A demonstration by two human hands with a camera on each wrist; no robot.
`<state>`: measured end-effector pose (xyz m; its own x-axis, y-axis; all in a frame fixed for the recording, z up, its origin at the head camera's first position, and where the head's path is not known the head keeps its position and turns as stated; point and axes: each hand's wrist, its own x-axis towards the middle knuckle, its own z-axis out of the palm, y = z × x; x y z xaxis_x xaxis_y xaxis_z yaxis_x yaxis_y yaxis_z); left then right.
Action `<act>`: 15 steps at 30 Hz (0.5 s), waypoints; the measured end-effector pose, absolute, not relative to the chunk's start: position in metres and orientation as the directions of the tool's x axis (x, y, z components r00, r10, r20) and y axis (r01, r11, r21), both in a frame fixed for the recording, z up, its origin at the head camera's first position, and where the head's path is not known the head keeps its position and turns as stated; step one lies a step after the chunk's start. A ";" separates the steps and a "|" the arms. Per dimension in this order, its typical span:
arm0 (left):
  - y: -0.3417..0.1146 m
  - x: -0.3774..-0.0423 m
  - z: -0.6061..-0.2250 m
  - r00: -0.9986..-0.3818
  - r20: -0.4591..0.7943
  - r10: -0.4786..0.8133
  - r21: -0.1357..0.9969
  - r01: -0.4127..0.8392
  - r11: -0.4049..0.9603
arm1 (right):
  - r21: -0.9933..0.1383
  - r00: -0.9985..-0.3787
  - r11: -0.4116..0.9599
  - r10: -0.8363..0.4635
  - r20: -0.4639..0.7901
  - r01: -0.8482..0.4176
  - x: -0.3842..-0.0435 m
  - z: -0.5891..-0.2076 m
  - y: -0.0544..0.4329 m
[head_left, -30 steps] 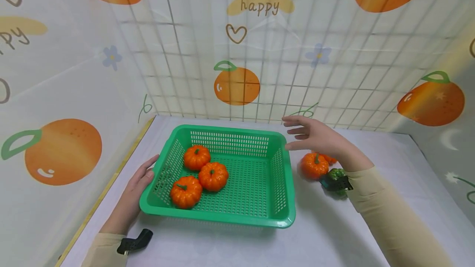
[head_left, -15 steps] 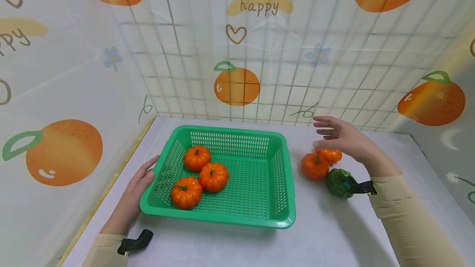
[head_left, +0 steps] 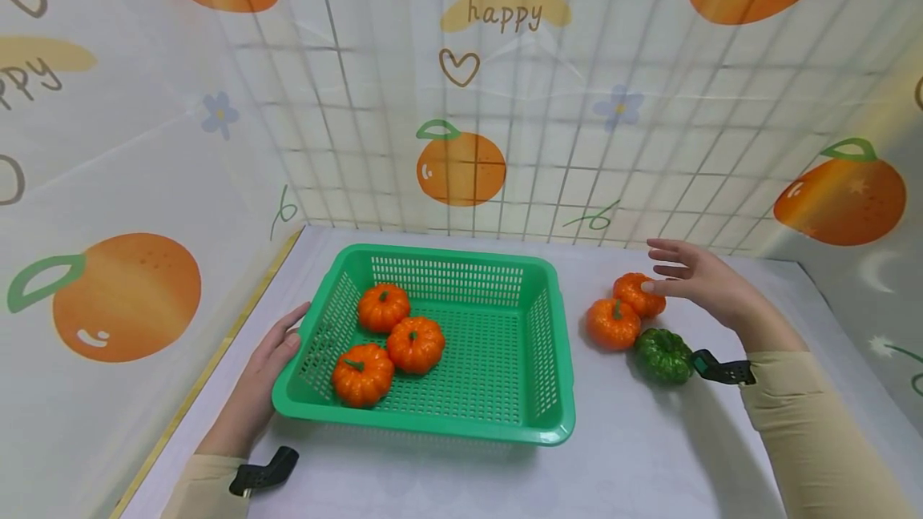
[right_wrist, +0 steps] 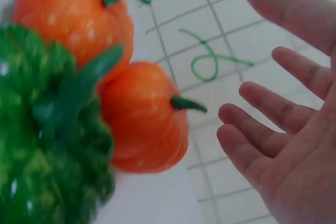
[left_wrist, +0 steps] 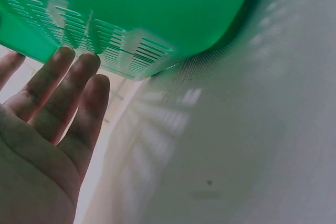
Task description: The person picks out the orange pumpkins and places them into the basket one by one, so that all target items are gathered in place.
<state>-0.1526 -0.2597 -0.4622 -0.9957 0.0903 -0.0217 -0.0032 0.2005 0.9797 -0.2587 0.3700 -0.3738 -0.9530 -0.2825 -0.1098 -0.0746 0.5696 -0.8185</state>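
1. Green in the head view: a slotted basket (head_left: 483,379) sits on the table (head_left: 404,487), with three orange pumpkins (head_left: 416,344) grouped in its left half. The left hand (head_left: 255,371) lies against the basket's left side, its fingers extended rather than clenched. Beyond the right side, a nearer orange pumpkin (head_left: 613,325) and a farther orange pumpkin (head_left: 636,295) sit close together, with a green pumpkin (head_left: 663,356) just beside them. The right hand (head_left: 703,283) hovers about the farther one, fingers released, holding nothing.

2. From the left wrist, the fingertips (left_wrist: 90,62) look to meet the slotted wall, straight and loose, gripping nothing. I'd keep that pressure light, enough to steady the basket without tipping it.

3. From the right wrist, thumb and fingers are spread and apart from the pumpkins. The green one looms nearest this camera, with both loose orange ones beside it, slightly blurred. A good grasp, in my judgement, would come down around the ribs of one pumpkin, not by its thin stem, and lift straight up so the neighbours don't roll.
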 end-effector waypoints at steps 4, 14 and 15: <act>-0.260 -0.153 -0.462 -0.996 -0.009 0.093 0.980 0.010 0.201 | -0.814 -0.956 0.579 -0.268 -0.122 -0.058 -0.260 -0.382 0.377; -0.260 -0.152 -0.462 -0.994 0.009 0.110 0.982 0.029 0.187 | -0.822 -0.943 0.568 -0.287 -0.167 -0.028 -0.269 -0.407 0.396; -0.260 -0.152 -0.462 -0.994 0.006 0.109 0.982 0.027 0.188 | -0.821 -0.941 0.570 -0.289 -0.174 -0.023 -0.269 -0.409 0.397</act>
<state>-0.1518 -0.2598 -0.4616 -0.9941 0.1086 0.0064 0.0269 0.1879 0.9818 -0.2695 0.3973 -0.4087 -0.9415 -0.2885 -0.1742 -0.0228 0.5701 -0.8213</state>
